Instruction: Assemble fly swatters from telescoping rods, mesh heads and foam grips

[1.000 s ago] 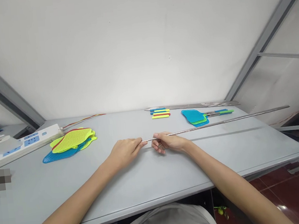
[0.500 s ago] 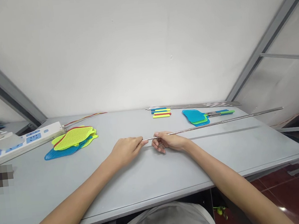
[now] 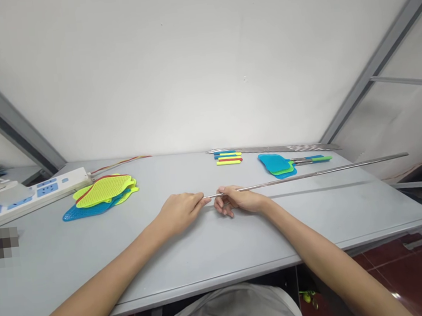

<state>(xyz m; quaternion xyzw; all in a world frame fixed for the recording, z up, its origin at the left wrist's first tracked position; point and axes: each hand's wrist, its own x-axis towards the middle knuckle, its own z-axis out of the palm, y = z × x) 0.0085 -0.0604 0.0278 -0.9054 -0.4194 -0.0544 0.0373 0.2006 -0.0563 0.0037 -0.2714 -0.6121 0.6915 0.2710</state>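
Observation:
A long thin metal rod runs from the middle of the grey table out past its right edge. My right hand is closed around the rod near its left end. My left hand pinches the rod's very tip with its fingertips. Both hands rest low over the table's middle, almost touching each other.
A stack of yellow, red and blue swatter heads lies at the left. Coloured handle pieces and a bundle of metal rods lie at the back. Assembled blue and green swatters lie at the back right. A white power strip sits far left.
The hands keep their hold on the rod and barely move. The view has shifted slightly, and the rod's far end sits a little lower.

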